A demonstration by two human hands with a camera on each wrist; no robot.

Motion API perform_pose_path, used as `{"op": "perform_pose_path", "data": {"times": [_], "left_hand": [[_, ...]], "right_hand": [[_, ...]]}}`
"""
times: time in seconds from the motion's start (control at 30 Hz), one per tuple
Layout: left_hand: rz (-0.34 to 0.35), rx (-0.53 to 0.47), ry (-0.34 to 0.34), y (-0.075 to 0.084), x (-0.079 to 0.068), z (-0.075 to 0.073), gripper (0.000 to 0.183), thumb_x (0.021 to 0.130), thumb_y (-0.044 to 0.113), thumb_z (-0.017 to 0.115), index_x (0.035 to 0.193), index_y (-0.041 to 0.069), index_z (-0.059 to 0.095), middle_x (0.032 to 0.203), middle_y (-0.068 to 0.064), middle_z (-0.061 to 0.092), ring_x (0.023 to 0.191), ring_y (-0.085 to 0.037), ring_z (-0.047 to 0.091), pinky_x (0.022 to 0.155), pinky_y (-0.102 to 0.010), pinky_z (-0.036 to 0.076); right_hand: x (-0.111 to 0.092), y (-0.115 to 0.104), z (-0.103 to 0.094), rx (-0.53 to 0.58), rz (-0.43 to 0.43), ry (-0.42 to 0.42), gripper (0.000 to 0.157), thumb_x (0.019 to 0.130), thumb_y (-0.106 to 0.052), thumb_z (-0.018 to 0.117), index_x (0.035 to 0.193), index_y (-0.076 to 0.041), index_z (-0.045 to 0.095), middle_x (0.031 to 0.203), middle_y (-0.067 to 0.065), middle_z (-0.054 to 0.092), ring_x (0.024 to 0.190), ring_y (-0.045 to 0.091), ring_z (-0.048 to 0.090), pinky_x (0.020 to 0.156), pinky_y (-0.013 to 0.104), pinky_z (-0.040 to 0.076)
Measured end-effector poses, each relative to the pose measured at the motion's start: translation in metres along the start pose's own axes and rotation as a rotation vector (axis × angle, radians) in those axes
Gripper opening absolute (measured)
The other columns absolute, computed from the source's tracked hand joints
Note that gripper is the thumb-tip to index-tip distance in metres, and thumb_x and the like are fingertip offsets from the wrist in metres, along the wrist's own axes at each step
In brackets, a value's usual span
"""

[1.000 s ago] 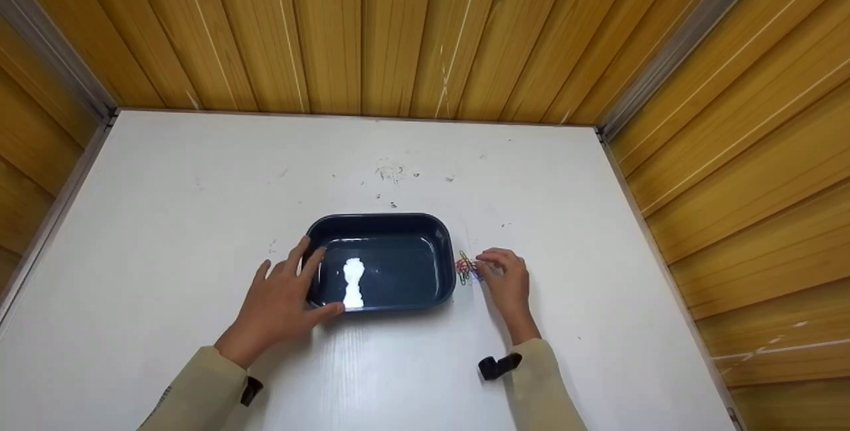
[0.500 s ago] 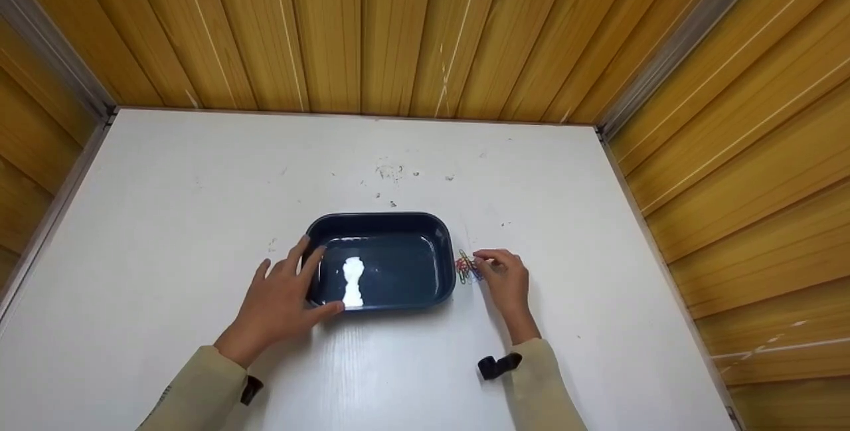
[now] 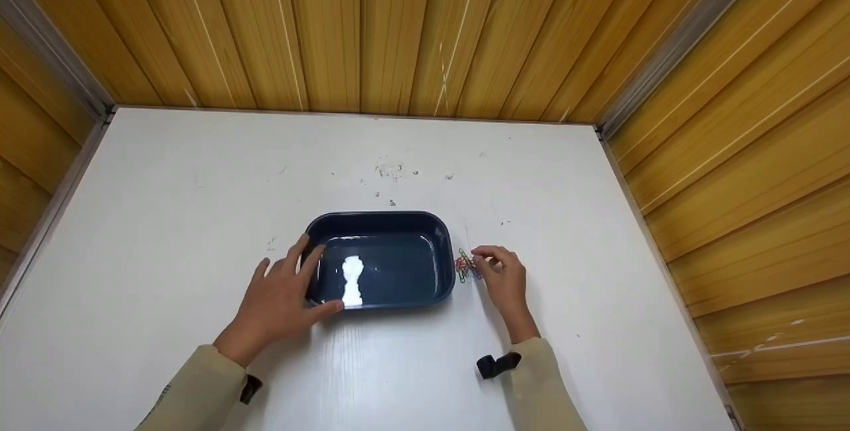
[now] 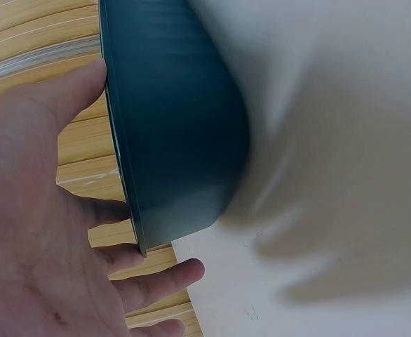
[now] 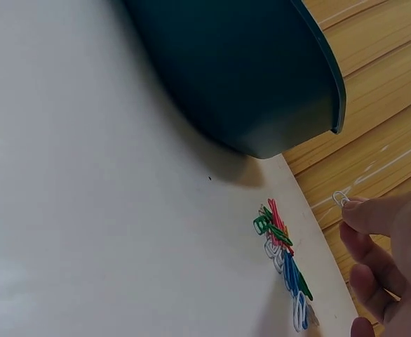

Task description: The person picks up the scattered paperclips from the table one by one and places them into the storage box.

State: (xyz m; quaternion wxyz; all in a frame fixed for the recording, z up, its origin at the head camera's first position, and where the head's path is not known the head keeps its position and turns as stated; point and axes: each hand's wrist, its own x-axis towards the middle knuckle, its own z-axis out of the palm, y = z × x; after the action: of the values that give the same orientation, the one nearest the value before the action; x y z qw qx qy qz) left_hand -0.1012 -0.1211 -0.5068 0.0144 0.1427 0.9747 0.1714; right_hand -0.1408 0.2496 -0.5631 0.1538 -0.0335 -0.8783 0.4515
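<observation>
A dark blue rectangular tray (image 3: 392,271) with rounded corners stands on the white table. My left hand (image 3: 279,298) rests spread at its left end, thumb on the near rim and the index finger reaching over the edge; in the left wrist view the thumb (image 4: 90,88) touches the rim. Right of the tray lies a small pile of coloured paper clips (image 3: 463,266), red, green, blue and white in the right wrist view. Just over that pile, my right hand (image 3: 506,285) pinches a white paper clip (image 5: 340,198) between thumb and index finger.
The white table (image 3: 199,172) carries dark scuff marks beyond the tray. Wood-patterned walls (image 3: 385,32) close it in at the back and both sides. Bright light reflects off the tray's floor.
My right hand has risen slightly from the pile of paper clips, its fingertips a little farther up in the view. The left hand and the tray have stayed put.
</observation>
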Motion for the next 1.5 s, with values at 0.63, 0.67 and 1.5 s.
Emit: {"op": "perform_pose_path", "data": {"times": [0.63, 0.67, 1.5], "left_hand": [[-0.005, -0.008, -0.019, 0.001, 0.001, 0.000, 0.096, 0.077, 0.068, 0.064, 0.151, 0.015, 0.034, 0.158, -0.016, 0.026, 0.125, -0.040, 0.053, 0.111, -0.066, 0.025], [-0.005, -0.007, -0.020, 0.001, 0.001, 0.000, 0.096, 0.077, 0.069, 0.064, 0.151, 0.015, 0.034, 0.158, -0.016, 0.026, 0.126, -0.039, 0.053, 0.111, -0.066, 0.025], [0.009, 0.013, 0.011, 0.002, -0.001, -0.002, 0.094, 0.077, 0.067, 0.066, 0.149, 0.013, 0.038, 0.156, -0.017, 0.030, 0.121, -0.039, 0.056, 0.108, -0.067, 0.029]], "right_hand": [[0.000, -0.007, -0.003, 0.036, 0.026, -0.031, 0.006, 0.087, -0.004, 0.067, 0.088, -0.009, 0.071, 0.086, 0.004, 0.067, 0.080, 0.014, 0.051, 0.078, 0.029, 0.041], [0.000, -0.008, -0.003, 0.037, 0.025, -0.031, 0.006, 0.087, -0.004, 0.068, 0.088, -0.009, 0.071, 0.086, 0.004, 0.067, 0.080, 0.014, 0.051, 0.078, 0.028, 0.041], [0.000, -0.023, -0.004, 0.046, -0.047, -0.043, 0.010, 0.087, -0.006, 0.069, 0.094, -0.013, 0.073, 0.090, 0.003, 0.070, 0.085, 0.019, 0.056, 0.081, 0.033, 0.035]]}}
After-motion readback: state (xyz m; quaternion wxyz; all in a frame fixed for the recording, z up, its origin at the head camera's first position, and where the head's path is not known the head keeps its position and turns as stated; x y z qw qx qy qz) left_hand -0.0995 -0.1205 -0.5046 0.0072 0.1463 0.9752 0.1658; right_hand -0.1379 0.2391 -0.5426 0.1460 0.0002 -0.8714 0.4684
